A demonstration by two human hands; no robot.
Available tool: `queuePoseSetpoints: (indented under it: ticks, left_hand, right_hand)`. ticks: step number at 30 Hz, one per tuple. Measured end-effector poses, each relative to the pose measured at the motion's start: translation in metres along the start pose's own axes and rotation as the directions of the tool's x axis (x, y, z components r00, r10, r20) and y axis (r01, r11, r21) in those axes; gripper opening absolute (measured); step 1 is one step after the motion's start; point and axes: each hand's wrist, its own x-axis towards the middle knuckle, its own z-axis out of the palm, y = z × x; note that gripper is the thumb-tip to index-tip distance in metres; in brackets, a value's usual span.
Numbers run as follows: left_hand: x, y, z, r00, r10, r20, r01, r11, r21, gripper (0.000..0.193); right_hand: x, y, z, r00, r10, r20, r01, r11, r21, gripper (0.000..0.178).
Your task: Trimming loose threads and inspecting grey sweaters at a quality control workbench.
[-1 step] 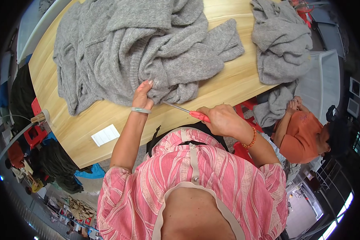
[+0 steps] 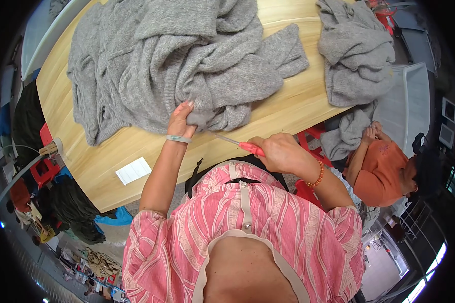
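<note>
A large grey knit sweater (image 2: pixel 131 65) lies bunched over the wooden table (image 2: pixel 288 101) in front of me. At its near edge, my left hand (image 2: pixel 182 120) pinches a fold of the knit between thumb and fingers. My right hand (image 2: pixel 280 151) is wrapped round the handle of a red-handled tool (image 2: pixel 252 148) with a thin metal shaft. The shaft points left toward the knit beside my left hand. Its tip is blurred against the fabric, so I cannot tell its shape or whether it is in the knit.
A white paper slip (image 2: pixel 133 170) lies near the table's front edge. More grey knitwear (image 2: pixel 356 50) lies at the table's right end, by a pale plastic bin (image 2: pixel 412 101). A person in an orange top (image 2: pixel 381 171) sits at the right, handling grey knit. Dark cloth (image 2: pixel 71 207) is piled at the left.
The bit of knit beside my left fingers has shifted and bulges slightly lower. The tool's shaft has moved a little and looks blurrier. My arms stay in place.
</note>
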Motion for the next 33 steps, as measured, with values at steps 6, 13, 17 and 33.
queuePoseSetpoints:
  ticks: [6,13,17,33]
  left_hand:
    - [-0.006,-0.011,0.007,0.998,-0.053,0.047,0.054,0.998,-0.026,0.008]
    - [-0.032,0.011,0.028,0.993,0.108,-0.047,-0.100,0.982,0.158,0.022]
    - [-0.040,0.044,0.053,0.485,0.722,0.493,-0.616,-0.118,0.779,0.043]
    - [-0.105,0.105,0.161,0.396,0.587,0.706,-0.844,-0.069,0.531,0.013]
  right_hand:
    - [0.005,0.001,-0.008,0.995,0.096,-0.040,-0.096,0.995,0.010,0.025]
    - [0.007,0.003,-0.014,0.993,0.037,-0.113,-0.035,0.999,0.020,0.023]
    - [0.011,0.011,-0.002,0.957,0.061,-0.283,-0.038,0.995,0.088,0.032]
    - [0.059,0.007,-0.018,0.942,-0.162,-0.293,0.181,0.983,0.039,0.026]
